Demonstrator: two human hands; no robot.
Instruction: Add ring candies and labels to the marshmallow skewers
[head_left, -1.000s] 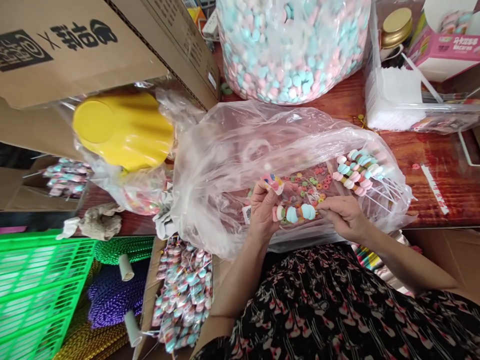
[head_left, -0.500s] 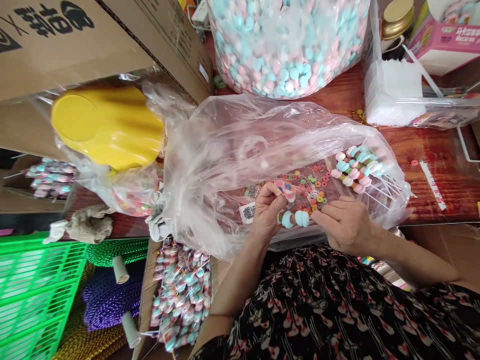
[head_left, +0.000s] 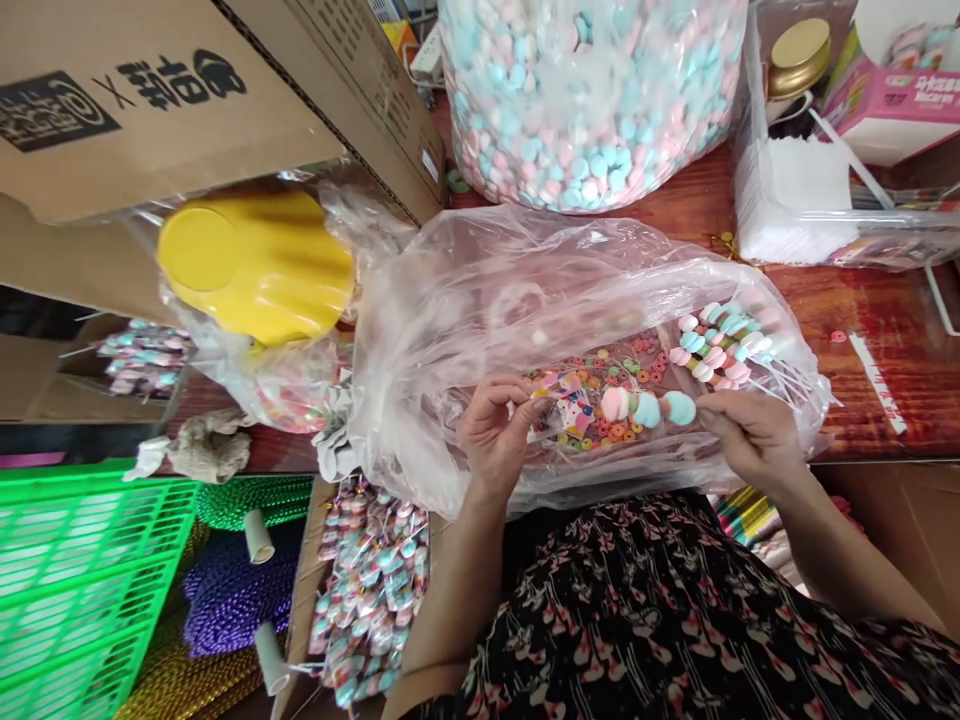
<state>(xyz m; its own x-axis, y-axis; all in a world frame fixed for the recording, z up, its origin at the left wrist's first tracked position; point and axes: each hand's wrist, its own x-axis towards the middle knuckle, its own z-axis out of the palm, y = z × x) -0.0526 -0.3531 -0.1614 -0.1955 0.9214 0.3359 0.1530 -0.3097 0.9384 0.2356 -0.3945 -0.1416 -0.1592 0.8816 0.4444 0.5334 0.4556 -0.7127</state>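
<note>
My left hand [head_left: 495, 430] is closed in a pinch on the edge of a small clear bag with a colourful print [head_left: 574, 408]. My right hand [head_left: 754, 438] is closed on the right end of a candy skewer [head_left: 646, 408], which lies level with pink and blue puffy sweets and small rings between them. The skewer's left end is beside the printed bag; whether it is inside I cannot tell. Beneath both hands, loose ring candies [head_left: 643, 362] lie on a large clear plastic sheet [head_left: 450, 300]. More candy skewers [head_left: 720, 345] are piled beyond my right hand, white sticks pointing right.
A big bag of pink and blue sweets [head_left: 592, 110] stands at the back. On the left are a yellow tub [head_left: 255, 265], cardboard boxes [head_left: 172, 100] and a green crate [head_left: 82, 590]. Wrapped skewers [head_left: 371, 590] fill a box below the table edge. A clear bin [head_left: 900, 230] stands back right.
My hands have moved apart, the right one going right with the skewer. The printed bag now hangs spread out between my left hand and the skewer. The view has shifted slightly.
</note>
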